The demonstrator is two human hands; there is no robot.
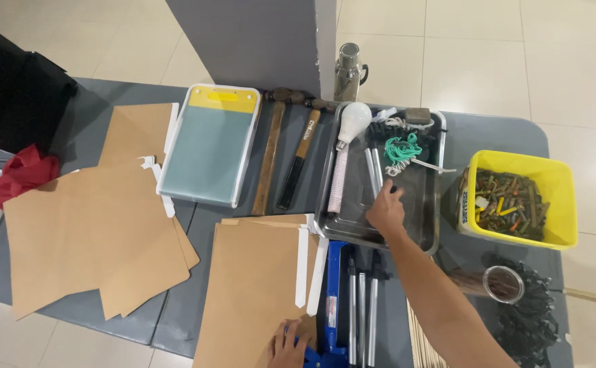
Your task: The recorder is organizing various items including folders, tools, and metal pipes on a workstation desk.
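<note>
My right hand (386,210) reaches into a metal tray (426,225), its fingers closing on thin metal rods (374,167) lying in it. The tray also holds a white light bulb (354,117), a pink-and-white wrapped stick (339,180), green cord (403,148) and white string. My left hand (288,346) rests at the bottom edge on a brown paper envelope (253,289), fingers curled on its lower corner. A blue tool with metal rods (352,300) lies right beside that hand.
Two hammers (284,157) lie left of the tray, next to a clipboard-like case with a yellow top (209,143). More brown envelopes (86,232) cover the left side. A yellow bin of small hardware (523,197), a jar (503,283), black ties, a flask (349,68) and red cloth (18,174) are around.
</note>
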